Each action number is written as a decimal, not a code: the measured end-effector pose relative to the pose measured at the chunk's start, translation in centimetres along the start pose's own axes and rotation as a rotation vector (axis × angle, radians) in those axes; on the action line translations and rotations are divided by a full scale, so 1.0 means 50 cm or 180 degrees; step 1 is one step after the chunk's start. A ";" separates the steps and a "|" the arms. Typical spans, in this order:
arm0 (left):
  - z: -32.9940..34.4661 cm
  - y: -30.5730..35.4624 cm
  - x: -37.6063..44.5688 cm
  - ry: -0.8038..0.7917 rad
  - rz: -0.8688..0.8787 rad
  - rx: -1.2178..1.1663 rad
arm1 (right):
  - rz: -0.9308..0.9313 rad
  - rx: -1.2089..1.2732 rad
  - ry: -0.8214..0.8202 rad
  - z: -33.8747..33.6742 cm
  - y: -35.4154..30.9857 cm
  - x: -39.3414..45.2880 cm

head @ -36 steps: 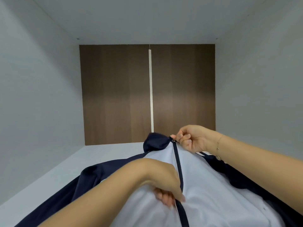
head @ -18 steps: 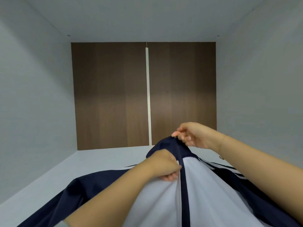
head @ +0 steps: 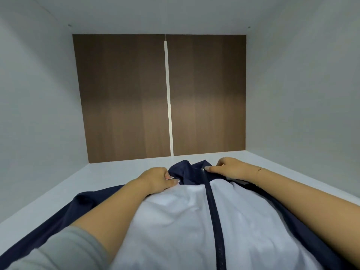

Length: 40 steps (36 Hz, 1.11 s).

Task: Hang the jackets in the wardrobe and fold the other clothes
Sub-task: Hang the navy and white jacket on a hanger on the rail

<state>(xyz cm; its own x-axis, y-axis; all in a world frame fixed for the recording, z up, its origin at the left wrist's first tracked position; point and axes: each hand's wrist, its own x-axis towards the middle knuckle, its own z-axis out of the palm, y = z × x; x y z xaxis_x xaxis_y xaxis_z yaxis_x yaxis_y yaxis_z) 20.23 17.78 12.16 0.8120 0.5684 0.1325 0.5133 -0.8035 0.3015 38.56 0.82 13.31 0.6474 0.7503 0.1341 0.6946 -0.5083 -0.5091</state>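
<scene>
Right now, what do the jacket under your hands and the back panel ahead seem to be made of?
Jacket: looks like a thin, smooth synthetic weave, white body with navy sleeves and collar; it creases softly with a faint sheen. Its zipper looks navy, probably plastic-toothed; too blurred to be sure. Back panel: dark brown wood-grain, likely matte laminate or veneer, judging by the straight vertical streaks.

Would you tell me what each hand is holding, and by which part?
Left hand grips the jacket by its collar; right hand lies flat beside the zip top, holding nothing.
</scene>
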 end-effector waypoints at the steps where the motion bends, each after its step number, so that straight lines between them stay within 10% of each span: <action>1: 0.000 0.004 -0.014 -0.0020 0.0056 0.0001 | -0.0065 0.0132 -0.0009 0.001 0.005 -0.017; 7: 0.008 0.030 -0.141 -0.0026 0.0572 0.0133 | -0.0665 -0.0014 0.0301 0.007 0.010 -0.142; 15: 0.000 0.054 -0.354 0.1427 0.0780 0.0227 | -0.1198 0.0001 0.1307 0.018 -0.032 -0.332; 23: 0.048 -0.001 -0.563 0.2028 0.1048 -0.0627 | -0.1090 0.1148 -0.0036 0.060 -0.014 -0.542; 40: 0.314 -0.061 -0.614 0.0789 0.0555 -0.1854 | -0.0263 0.0373 0.0345 0.316 0.120 -0.750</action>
<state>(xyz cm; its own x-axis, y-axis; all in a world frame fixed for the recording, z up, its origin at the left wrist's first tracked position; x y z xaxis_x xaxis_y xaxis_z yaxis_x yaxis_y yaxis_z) -1.90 -0.01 -7.62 0.7460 0.5183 0.4183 0.0889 -0.6999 0.7087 13.47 -23.68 -8.22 0.6241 0.7343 0.2672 0.7096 -0.3894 -0.5872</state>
